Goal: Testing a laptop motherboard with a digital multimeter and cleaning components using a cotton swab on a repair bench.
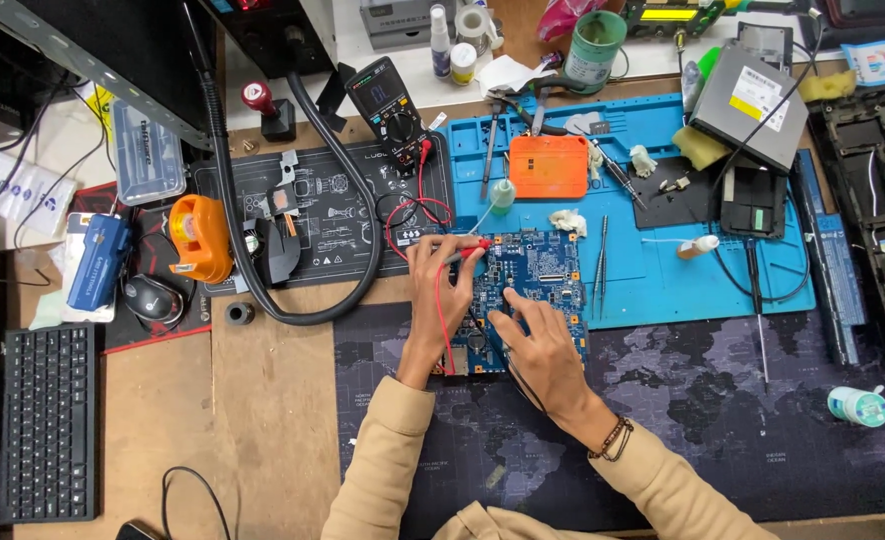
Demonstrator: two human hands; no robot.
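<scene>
A blue circuit board (538,275) lies across the edge of a blue work mat (663,270) and a dark map-printed desk mat (723,400). My left hand (435,295) holds a red test probe (468,250) with its tip at the board's upper left corner; its red lead loops down past my wrist. On the board's lower part rests my right hand (543,350), and a thin black lead runs under it, so the black probe is mostly hidden. Both leads run from a black multimeter (393,105) propped at the back.
An orange plastic case (549,165), tweezers (600,265) and small bottles sit on the blue mat. An optical drive (753,95) and laptop parts lie at the right. At the left are an orange tool (201,238), a black hose (358,200), a mouse (151,298) and a keyboard (48,420).
</scene>
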